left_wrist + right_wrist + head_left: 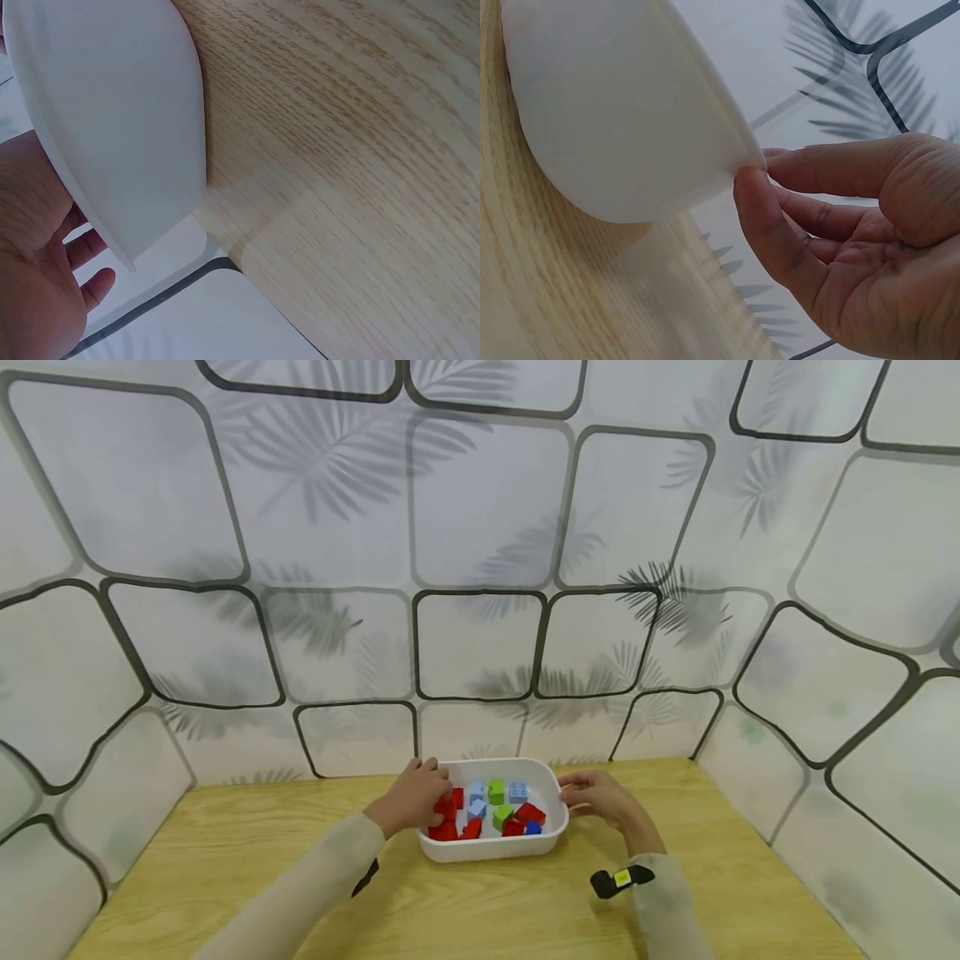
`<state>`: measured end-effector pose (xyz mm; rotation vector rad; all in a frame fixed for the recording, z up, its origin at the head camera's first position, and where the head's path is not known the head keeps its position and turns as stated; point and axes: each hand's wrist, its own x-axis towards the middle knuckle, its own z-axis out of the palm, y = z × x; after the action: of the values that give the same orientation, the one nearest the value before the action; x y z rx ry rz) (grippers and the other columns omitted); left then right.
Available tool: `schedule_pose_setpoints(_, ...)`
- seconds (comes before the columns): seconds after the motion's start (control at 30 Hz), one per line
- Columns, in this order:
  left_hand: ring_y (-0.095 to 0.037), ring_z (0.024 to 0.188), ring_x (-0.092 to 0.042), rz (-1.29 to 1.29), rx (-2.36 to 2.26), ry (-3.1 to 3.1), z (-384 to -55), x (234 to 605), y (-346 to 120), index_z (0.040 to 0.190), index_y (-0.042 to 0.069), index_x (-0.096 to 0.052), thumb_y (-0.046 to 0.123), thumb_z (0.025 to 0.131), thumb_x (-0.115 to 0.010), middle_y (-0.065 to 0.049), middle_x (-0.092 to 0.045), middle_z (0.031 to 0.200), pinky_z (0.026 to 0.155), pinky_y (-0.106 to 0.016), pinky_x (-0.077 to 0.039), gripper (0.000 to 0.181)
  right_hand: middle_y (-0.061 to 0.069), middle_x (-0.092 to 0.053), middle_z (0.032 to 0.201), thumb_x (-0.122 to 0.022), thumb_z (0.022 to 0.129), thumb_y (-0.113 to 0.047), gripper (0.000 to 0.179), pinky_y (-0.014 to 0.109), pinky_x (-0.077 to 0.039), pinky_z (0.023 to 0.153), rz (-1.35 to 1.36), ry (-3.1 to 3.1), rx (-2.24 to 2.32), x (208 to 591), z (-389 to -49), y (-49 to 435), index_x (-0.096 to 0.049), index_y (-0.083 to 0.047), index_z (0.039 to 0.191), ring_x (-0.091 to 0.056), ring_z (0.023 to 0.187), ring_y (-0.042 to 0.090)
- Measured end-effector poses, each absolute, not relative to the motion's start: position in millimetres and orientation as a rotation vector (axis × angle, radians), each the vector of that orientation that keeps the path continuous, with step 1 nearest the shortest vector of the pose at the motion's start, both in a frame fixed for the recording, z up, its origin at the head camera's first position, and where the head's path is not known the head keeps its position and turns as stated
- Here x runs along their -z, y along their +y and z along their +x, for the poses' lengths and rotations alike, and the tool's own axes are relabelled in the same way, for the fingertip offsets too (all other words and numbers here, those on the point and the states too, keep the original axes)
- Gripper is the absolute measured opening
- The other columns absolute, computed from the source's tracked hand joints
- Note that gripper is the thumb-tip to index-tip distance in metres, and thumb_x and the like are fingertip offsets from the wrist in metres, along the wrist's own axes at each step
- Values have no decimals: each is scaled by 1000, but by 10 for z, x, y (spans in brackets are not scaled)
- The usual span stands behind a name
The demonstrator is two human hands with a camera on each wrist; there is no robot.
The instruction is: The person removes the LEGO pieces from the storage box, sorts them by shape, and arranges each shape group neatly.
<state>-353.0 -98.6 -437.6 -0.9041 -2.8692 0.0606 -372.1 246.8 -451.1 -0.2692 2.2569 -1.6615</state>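
Observation:
A white plastic tray (495,850) with rounded corners stands on the table, holding red, light blue, green and dark blue toy building bricks. My left hand (414,797) reaches over the tray's left end, beside several red bricks (442,832). In the left wrist view the rim partly hides the fingers of the left hand (37,255), so whether they hold a brick is unclear. At the opposite end, my right hand (600,797) pinches the tray's rim. The right wrist view shows this hand (847,240) with thumb and forefinger on the rim's edge.
The wooden table (465,910) ends at a patterned backdrop (480,643) just behind the tray. Patterned side walls (862,827) stand to the left and right. A black strap with a yellow mark (622,878) is on the right sleeve.

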Motion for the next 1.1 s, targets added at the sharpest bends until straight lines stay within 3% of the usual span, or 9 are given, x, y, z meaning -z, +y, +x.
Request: schedule_pose_setpoints(1.1,-17,86,-45,-866,75,-2848,-3567,4425,-1009,80,13,-66,24,78,-86,4,-56,82,83,-38,-37,22,7,-71,101,-63,98,-5,43,34,-61,81,-257,2267,1656,4507,-3705,2451,-52,16,134,-68,89,14)
